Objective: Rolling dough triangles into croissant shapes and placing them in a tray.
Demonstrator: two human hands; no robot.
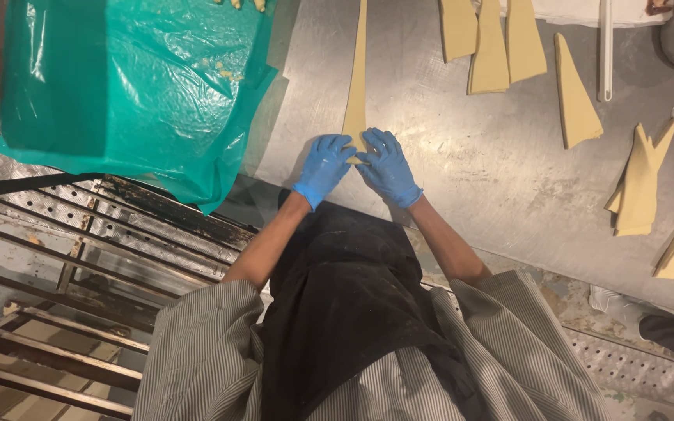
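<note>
A long, narrow triangle of pale dough lies on the steel worktable, its wide end toward me. My left hand and my right hand, both in blue gloves, press on that wide end with fingertips curled over its edge. The two hands almost touch each other. The end of the dough under the fingers is mostly hidden.
More cut dough triangles lie at the far side and in stacks at the right. A green plastic sheet covers something on the left. A metal rack stands below left. A white-handled tool lies far right.
</note>
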